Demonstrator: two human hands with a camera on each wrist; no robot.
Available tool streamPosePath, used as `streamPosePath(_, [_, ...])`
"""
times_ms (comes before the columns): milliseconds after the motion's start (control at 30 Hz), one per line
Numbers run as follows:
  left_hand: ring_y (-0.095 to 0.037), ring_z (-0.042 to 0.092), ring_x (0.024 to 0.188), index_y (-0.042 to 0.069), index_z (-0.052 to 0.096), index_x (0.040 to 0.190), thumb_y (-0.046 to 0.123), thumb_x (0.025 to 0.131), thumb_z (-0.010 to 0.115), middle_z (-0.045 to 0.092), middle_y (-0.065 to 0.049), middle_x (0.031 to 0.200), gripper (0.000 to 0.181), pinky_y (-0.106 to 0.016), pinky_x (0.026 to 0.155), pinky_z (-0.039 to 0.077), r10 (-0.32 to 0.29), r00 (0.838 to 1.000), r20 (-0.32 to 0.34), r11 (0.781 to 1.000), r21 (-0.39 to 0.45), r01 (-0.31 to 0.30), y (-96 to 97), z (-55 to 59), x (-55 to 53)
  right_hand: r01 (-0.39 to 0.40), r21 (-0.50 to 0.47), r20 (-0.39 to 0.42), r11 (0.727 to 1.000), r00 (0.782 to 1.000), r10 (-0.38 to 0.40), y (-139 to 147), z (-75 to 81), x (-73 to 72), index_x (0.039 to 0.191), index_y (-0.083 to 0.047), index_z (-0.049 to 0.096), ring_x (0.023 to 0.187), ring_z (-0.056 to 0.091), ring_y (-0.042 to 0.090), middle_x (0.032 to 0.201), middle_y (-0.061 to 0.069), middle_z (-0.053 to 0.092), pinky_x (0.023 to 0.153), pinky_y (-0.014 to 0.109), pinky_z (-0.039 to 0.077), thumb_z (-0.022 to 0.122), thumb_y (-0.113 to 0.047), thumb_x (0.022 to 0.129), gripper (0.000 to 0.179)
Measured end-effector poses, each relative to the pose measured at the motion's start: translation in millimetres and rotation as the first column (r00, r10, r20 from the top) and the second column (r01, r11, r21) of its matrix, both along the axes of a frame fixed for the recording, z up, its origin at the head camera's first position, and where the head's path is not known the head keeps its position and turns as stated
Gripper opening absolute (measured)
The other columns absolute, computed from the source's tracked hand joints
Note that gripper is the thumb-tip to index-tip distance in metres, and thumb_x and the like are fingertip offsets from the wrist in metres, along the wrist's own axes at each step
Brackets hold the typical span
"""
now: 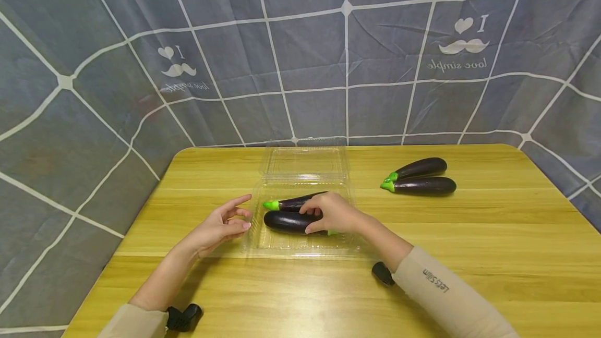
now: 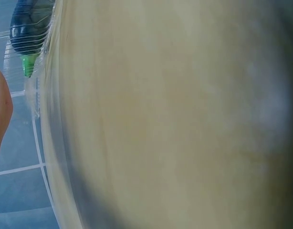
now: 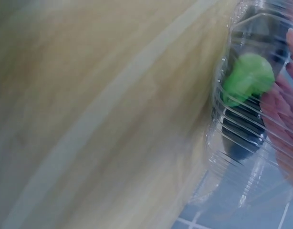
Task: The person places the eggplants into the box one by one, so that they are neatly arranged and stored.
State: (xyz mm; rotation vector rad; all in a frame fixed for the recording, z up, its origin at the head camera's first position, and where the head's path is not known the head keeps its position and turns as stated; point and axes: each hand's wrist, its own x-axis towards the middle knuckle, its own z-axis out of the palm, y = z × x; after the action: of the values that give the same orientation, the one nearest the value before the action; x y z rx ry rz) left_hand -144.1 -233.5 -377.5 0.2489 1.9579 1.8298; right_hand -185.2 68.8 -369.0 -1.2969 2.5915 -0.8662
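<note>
A clear plastic clamshell box (image 1: 277,249) lies on the table with its lid folded back. Two eggplants lie side by side inside it: the back eggplant (image 1: 292,204) has its green cap to the left, the front eggplant (image 1: 284,221) to the right. My right hand (image 1: 335,214) grips the front eggplant near its capped end, thumb on the near side, fingers on the far side. Through the box wall in the right wrist view, a green cap (image 3: 249,78) shows beside the fingers. My left hand (image 1: 218,229), fingers loosely bent, is beside the box's left wall; whether it touches is unclear.
Two more eggplants, a rear one (image 1: 422,167) and a nearer one (image 1: 424,186), lie together at the right on the wooden table (image 1: 469,249). The open lid (image 1: 305,161) extends behind the box. A grey checked curtain (image 1: 310,56) hangs along the table's back.
</note>
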Motion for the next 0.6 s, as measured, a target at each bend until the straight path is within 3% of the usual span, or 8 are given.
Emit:
streamPosePath(233, [-0.012, 0.056, 0.087, 0.003, 0.017, 0.148, -0.001, 0.088, 0.06, 0.046, -0.007, 0.11, 0.074, -0.025, 0.077, 0.05, 0.002, 1.0, 0.0, 1.0, 0.006, -0.002, -0.4, 0.1, -0.2, 0.043, -0.083, 0.139, 0.996, 0.99, -0.031, 7, 3.6, -0.3, 0.106, -0.007, 0.069, 0.083, 0.056, 0.013, 0.098, 0.002, 0.065, 0.071, 0.021, 0.048, 0.076, -0.02, 0.078, 0.031])
streamPosePath(433, [-0.01, 0.056, 0.085, 0.003, 0.017, 0.148, 0.0, 0.088, 0.06, 0.046, -0.008, 0.11, 0.074, -0.025, 0.076, 0.05, 0.001, 1.0, -0.001, 1.0, 0.005, -0.001, -0.2, 0.3, -0.1, 0.063, -0.157, 0.181, 0.986, 0.983, -0.034, 17, 9.7, -0.8, 0.107, -0.004, 0.069, 0.085, 0.058, 0.016, 0.102, 0.006, 0.067, 0.072, 0.023, 0.05, 0.076, -0.02, 0.079, 0.033])
streamPosePath(600, [-0.012, 0.056, 0.087, 0.002, 0.016, 0.148, 0.0, 0.088, 0.06, 0.045, -0.009, 0.111, 0.075, -0.025, 0.077, 0.05, 0.0, 1.0, 0.001, 1.0, 0.0, 0.0, 0.0, 1.0, 0.7, 0.115, -0.232, 0.279, 0.966, 0.959, -0.047, 31, 14.5, -0.1, 0.109, -0.001, 0.068, 0.089, 0.059, 0.024, 0.104, 0.012, 0.066, 0.076, 0.03, 0.051, 0.075, -0.018, 0.079, 0.036])
